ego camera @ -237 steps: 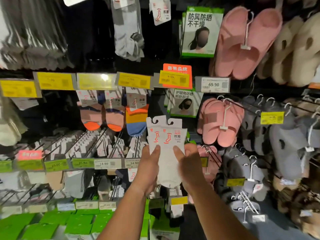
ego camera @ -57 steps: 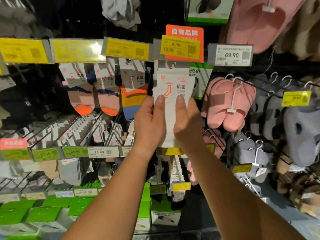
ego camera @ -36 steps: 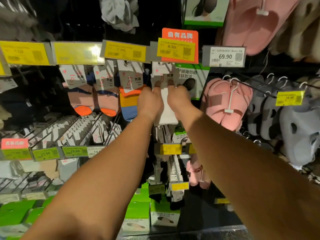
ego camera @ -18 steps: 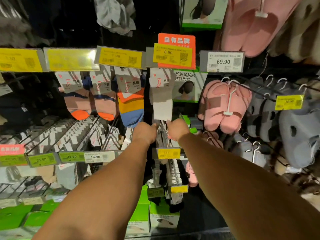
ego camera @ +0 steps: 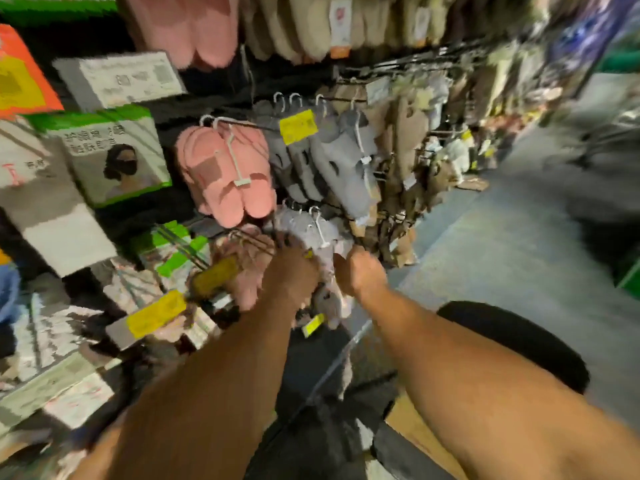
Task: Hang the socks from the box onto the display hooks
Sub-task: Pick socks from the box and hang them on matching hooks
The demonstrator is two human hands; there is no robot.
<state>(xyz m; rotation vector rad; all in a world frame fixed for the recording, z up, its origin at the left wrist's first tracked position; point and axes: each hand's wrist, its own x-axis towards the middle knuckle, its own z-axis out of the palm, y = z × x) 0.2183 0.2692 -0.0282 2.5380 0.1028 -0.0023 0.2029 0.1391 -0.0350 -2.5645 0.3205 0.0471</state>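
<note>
The picture is blurred. Both arms reach forward and the left hand (ego camera: 290,276) and right hand (ego camera: 358,271) are seen from the back, near each other, in front of low grey slippers (ego camera: 313,226) — their fingers are hidden, so I cannot tell if they hold anything. A white sock pack (ego camera: 38,188) hangs at the far left on the display, beside a green face-mask box (ego camera: 114,157). Pink slippers (ego camera: 225,171) hang above the hands; the grey floor (ego camera: 502,258) is to the right.
</note>
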